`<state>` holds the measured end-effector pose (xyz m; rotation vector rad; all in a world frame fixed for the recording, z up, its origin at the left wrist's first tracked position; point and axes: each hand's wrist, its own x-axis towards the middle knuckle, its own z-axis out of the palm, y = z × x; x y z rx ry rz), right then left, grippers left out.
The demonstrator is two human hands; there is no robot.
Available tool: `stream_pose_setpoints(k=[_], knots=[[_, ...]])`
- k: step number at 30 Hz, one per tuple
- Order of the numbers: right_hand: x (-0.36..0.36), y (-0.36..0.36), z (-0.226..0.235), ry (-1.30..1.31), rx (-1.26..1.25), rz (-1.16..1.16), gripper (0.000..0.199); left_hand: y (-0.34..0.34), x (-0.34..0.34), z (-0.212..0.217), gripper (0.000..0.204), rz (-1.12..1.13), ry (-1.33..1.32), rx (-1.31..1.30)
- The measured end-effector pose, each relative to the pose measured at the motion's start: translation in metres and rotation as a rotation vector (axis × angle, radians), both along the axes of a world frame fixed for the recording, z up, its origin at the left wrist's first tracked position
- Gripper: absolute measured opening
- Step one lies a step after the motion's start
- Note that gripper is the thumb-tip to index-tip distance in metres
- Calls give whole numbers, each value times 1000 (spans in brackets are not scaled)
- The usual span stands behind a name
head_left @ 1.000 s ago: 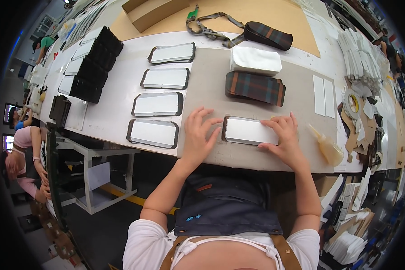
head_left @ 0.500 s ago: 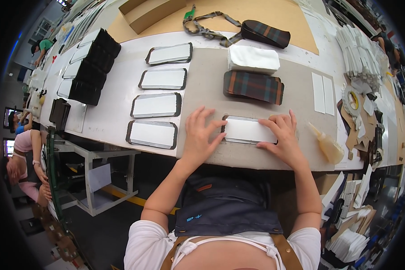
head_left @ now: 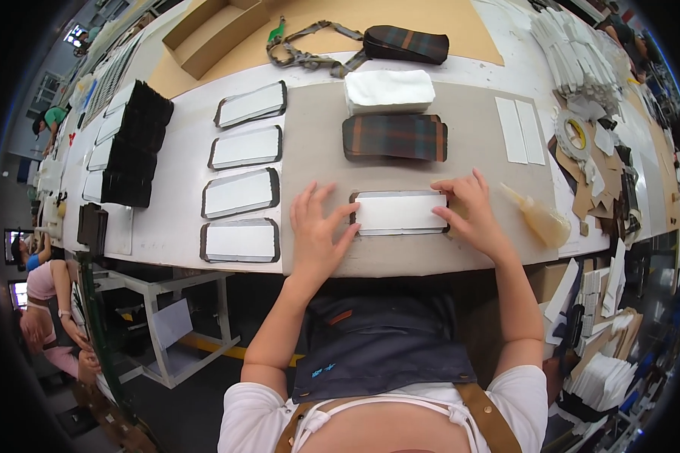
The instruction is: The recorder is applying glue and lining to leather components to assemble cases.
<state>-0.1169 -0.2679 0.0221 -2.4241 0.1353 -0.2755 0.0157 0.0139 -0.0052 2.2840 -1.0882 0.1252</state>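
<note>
In front of me lies a white rectangular board (head_left: 400,212) on a slightly larger dark-edged piece, a strip of grey showing along its long sides. The thumb and forefinger of my left hand (head_left: 315,232) press on its left end, the other fingers spread upward. My right hand (head_left: 472,215) has its thumb and forefinger on the right end, near the far corner. Beyond the board sits a stack of dark plaid pieces (head_left: 394,138), with a stack of white padding (head_left: 390,92) behind it. A cone-shaped bag of pale yellowish paste (head_left: 548,225) rests right of my right hand.
Several similar white boards with dark edges (head_left: 239,241) form a column at left. Farther left stand black stacked pieces (head_left: 132,170). Two white strips (head_left: 511,132) and a tape roll (head_left: 572,136) lie right. Plaid pieces (head_left: 406,44), a strap (head_left: 310,54) and a cardboard box (head_left: 211,38) are far.
The view has shifted, so the table's things appear farther left. My right thumb has moved from the board's near edge up toward its far right corner. My left hand stays at the left end.
</note>
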Motion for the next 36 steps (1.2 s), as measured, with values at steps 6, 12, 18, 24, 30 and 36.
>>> stream_pose_setpoints(k=[6, 12, 18, 24, 30, 36], knots=[[-1, -2, 1, -1, 23, -27, 21, -1, 0, -1, 32, -11, 5, 7], [-1, -3, -5, 15, 10, -27, 19, -2, -1, 1, 32, -13, -7, 15], [-1, -1, -6, -8, -75, -28, 22, -1, -1, 1, 32, -14, -10, 20], [-7, 14, -4, -117, -305, -111, 26, -3, -2, 6, 38, -22, -20, 40], [-11, 35, -4, -186, -415, -89, 33, -23, -19, -1, 50, -228, -38, 50], [-14, 61, -16, -118, -293, 101, 54, -40, -39, -8, 68, -349, 16, 56]])
